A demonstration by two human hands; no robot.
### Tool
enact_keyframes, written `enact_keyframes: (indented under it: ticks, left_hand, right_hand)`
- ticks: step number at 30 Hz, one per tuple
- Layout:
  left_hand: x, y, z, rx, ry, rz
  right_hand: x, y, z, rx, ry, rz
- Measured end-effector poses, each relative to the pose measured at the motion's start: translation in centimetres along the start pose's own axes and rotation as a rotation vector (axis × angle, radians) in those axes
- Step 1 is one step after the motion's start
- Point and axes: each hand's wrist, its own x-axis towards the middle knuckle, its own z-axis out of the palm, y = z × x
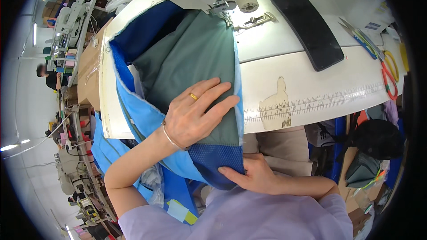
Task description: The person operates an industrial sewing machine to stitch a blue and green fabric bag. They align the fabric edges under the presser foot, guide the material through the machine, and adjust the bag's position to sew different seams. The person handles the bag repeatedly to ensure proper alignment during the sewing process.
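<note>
A fabric piece with grey-green lining (178,53), light blue and navy layers and a navy mesh band (209,158) lies under the sewing machine's presser foot (227,20) and hangs over the table's front edge. My left hand (198,111) rests flat on the grey-green layer, fingers apart, a ring and bangle on it. Lower right, my right hand (249,173) grips the hanging mesh edge, thumb on top and fingers mostly hidden behind it.
A black phone (307,29) and several scissors (384,71) lie on the right of the white table (311,93). Bags (376,138) sit below at right. At far left, another person (51,78) is among machines and shelves. Cardboard (91,58) stands left of the fabric.
</note>
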Motion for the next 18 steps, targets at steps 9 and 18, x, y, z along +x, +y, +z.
enact_keyframes:
  ticks: [9, 18]
  left_hand:
    - [0.1, -0.2, 0.1, -0.09, -0.066, 0.017]
    - [0.4, -0.2, 0.6, -0.118, -0.04, -0.007]
  right_hand:
    - [-0.7, -0.3, -0.6, 0.141, -0.063, 0.184]
    - [-2.0, 1.1, -0.7, 0.273, -0.07, 0.299]
